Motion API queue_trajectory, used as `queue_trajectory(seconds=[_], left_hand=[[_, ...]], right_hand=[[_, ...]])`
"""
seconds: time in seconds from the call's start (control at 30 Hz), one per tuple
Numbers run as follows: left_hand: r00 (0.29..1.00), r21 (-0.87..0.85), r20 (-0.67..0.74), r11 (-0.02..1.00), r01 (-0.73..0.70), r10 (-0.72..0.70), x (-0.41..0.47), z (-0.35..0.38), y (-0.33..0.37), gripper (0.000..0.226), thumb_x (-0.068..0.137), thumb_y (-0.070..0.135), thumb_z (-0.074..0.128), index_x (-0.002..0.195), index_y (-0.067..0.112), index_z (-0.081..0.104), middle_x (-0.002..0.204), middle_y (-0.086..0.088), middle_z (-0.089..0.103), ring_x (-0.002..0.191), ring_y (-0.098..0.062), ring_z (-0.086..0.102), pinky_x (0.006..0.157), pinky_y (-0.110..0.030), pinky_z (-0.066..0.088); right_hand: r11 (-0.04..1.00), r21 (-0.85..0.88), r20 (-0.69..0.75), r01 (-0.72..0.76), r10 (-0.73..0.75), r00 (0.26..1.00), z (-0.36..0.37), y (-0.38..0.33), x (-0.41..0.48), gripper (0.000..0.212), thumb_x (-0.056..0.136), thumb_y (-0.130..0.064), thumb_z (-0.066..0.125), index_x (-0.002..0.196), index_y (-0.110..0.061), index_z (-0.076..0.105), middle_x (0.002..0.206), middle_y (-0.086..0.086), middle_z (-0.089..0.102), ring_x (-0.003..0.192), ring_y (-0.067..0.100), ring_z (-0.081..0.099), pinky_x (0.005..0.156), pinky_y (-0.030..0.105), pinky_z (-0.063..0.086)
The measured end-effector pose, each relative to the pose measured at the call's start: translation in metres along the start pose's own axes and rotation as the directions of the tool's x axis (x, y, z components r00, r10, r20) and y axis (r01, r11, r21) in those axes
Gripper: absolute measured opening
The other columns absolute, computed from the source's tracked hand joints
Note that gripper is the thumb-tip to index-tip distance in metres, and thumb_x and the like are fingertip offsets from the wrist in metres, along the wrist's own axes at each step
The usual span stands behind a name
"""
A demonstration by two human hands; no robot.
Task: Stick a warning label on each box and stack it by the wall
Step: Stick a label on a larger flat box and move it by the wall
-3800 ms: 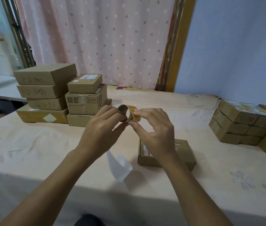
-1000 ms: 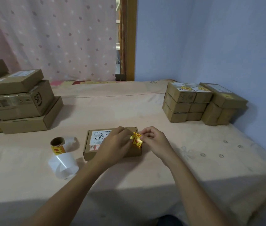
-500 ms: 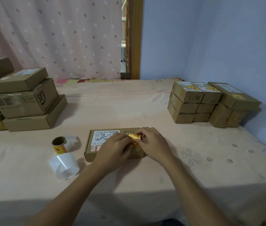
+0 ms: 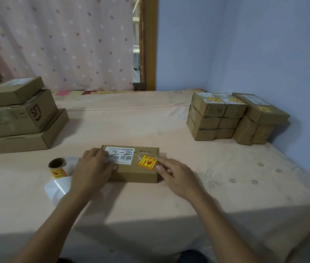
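Nearest to us, our left hand (image 4: 93, 168) lay flat over the left end of the flat cardboard box (image 4: 135, 175). Its fingers were relaxed across the white shipping label (image 4: 124, 155) and gripped nothing. Our right hand (image 4: 177, 175) rested at the box's right edge, fingers straight and loose, with the index fingertip touching the yellow warning label (image 4: 147, 162) stuck on the box's top right. The box sat on the pink tablecloth (image 4: 150, 205). Just left of the box sat the label roll (image 4: 57, 167), its bare backing strip (image 4: 55, 188) curling towards us. Beyond the box to the right, labelled boxes (image 4: 216, 118) were stacked against the blue wall (image 4: 264, 54). Beyond it to the left stood a pile of plain boxes (image 4: 21, 118).
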State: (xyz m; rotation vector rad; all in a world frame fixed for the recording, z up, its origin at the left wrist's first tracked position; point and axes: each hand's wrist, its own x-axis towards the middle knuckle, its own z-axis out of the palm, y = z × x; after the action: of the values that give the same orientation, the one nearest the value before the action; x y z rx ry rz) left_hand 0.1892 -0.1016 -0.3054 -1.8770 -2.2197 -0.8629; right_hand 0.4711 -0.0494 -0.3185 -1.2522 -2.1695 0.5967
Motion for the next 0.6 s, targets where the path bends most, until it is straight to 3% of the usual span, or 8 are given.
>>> queue_trajectory(seconds=[0.07,0.17,0.23,0.3,0.43,0.53,0.6], left_hand=[[0.99,-0.08,0.035,0.987,0.142,-0.14,-0.003,0.001,0.0,0.034,0.091,0.03,0.065,0.114,0.006,0.06,0.117,-0.016,0.059,0.105,-0.041,0.055,0.085,-0.048,0.046],[0.972,-0.14,0.04,0.961,0.237,-0.234,-0.005,0.002,0.01,0.045,0.088,0.027,0.07,0.12,0.002,0.052,0.119,-0.024,0.054,0.105,-0.047,0.054,0.087,-0.051,0.044],[0.964,-0.191,0.038,0.945,0.264,-0.262,-0.005,0.0,0.021,0.044,0.088,0.028,0.07,0.121,0.005,0.053,0.12,-0.021,0.056,0.109,-0.043,0.053,0.091,-0.05,0.043],[0.957,-0.287,0.038,0.914,0.285,-0.286,-0.005,-0.002,0.036,0.043,0.084,0.026,0.074,0.119,0.008,0.057,0.117,-0.014,0.058,0.108,-0.036,0.054,0.084,-0.04,0.038],[0.958,-0.529,-0.042,0.82,0.218,-0.282,-0.004,-0.007,0.078,0.039,0.083,0.023,0.076,0.117,0.014,0.059,0.111,0.0,0.059,0.103,-0.025,0.058,0.077,-0.036,0.039],[0.971,-0.614,-0.063,0.776,0.146,-0.232,0.002,-0.007,0.108,0.054,0.076,0.036,0.072,0.125,0.017,0.058,0.12,0.002,0.062,0.108,-0.018,0.057,0.085,-0.039,0.045],[0.985,-0.641,-0.081,0.765,0.067,-0.154,0.007,-0.008,0.128,0.055,0.076,0.039,0.069,0.126,0.02,0.058,0.126,0.005,0.062,0.112,-0.016,0.057,0.087,-0.038,0.047]], right_hand=[[0.995,0.088,0.008,-0.038,0.038,0.999,0.001,-0.002,-0.004,0.045,0.1,-0.054,0.048,0.144,-0.044,0.045,0.134,-0.014,0.065,0.116,0.01,0.065,0.095,0.039,0.055],[0.967,0.241,0.003,-0.084,0.086,0.996,0.005,-0.008,-0.011,0.044,0.095,-0.051,0.058,0.137,-0.04,0.051,0.132,-0.013,0.066,0.117,0.005,0.063,0.098,0.038,0.055],[0.941,0.321,-0.045,-0.109,0.13,0.99,0.005,-0.011,-0.015,0.043,0.094,-0.048,0.063,0.134,-0.033,0.056,0.126,-0.015,0.068,0.115,0.001,0.063,0.099,0.034,0.054],[0.884,0.446,-0.118,-0.144,0.217,0.969,-0.001,-0.009,-0.019,0.037,0.095,-0.037,0.068,0.129,-0.028,0.061,0.12,-0.018,0.068,0.111,-0.003,0.063,0.099,0.03,0.054],[0.701,0.691,-0.183,-0.179,0.409,0.894,-0.027,-0.004,-0.029,0.023,0.091,-0.027,0.074,0.114,-0.025,0.068,0.111,-0.008,0.075,0.104,0.003,0.07,0.09,0.032,0.059],[0.481,0.86,-0.122,-0.172,0.521,0.845,-0.056,0.002,-0.038,0.026,0.088,-0.017,0.077,0.112,-0.016,0.066,0.106,0.003,0.078,0.094,0.012,0.075,0.077,0.029,0.059],[0.408,0.893,-0.061,-0.188,0.525,0.849,-0.079,0.006,-0.046,0.032,0.088,-0.014,0.076,0.118,-0.012,0.065,0.106,0.005,0.078,0.096,0.018,0.075,0.081,0.032,0.059]])
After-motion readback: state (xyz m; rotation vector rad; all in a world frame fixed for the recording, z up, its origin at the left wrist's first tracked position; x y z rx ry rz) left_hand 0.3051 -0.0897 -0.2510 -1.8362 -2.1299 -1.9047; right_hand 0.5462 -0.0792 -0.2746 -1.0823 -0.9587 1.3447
